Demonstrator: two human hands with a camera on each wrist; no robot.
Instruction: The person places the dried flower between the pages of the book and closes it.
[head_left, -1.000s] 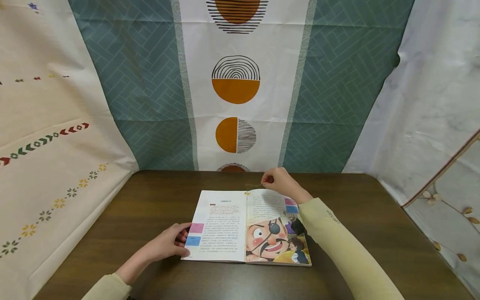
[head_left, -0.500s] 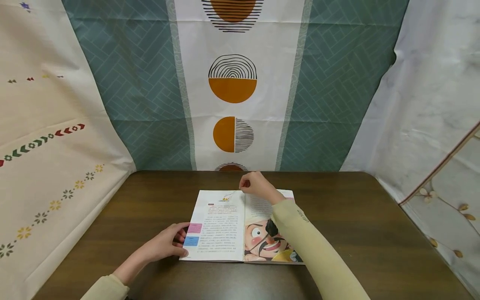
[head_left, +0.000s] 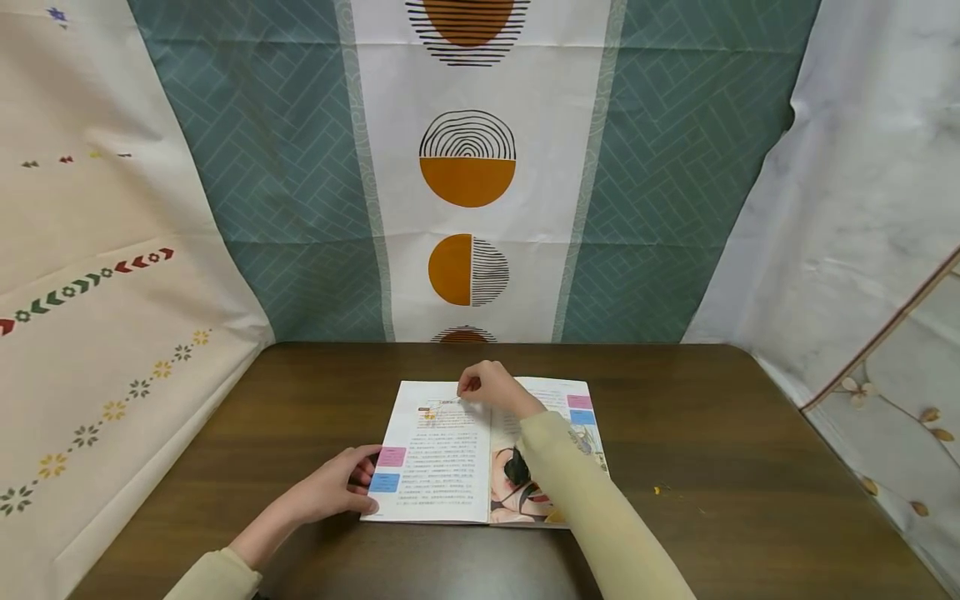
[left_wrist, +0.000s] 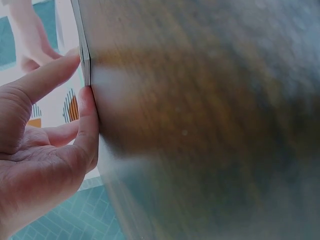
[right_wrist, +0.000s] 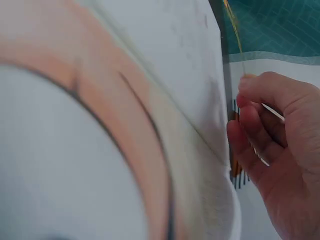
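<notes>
An open book [head_left: 446,492] lies on the brown table, with text on its left page and a cartoon face on its right. My left hand [head_left: 330,487] holds the book's left edge near the lower corner; the left wrist view shows thumb and fingers at the page edges. Over the top of the left page, my right hand [head_left: 498,389] pinches a thin stem. That stem belongs to a small sprig with yellow flowers [head_left: 430,415], hanging just over the text. In the right wrist view, the golden stem [right_wrist: 237,35] runs from the thumb and fingertip.
A tiny yellow flower bit [head_left: 657,490] lies on the table [head_left: 750,467] right of the book. Patterned cloths hang behind and on both sides. The right sleeve [head_left: 592,500] covers part of the right page.
My right hand has moved left and toward me, carrying the sprig from behind the book to over the left page. The raised right-hand page has settled lower. My left hand stays put.
</notes>
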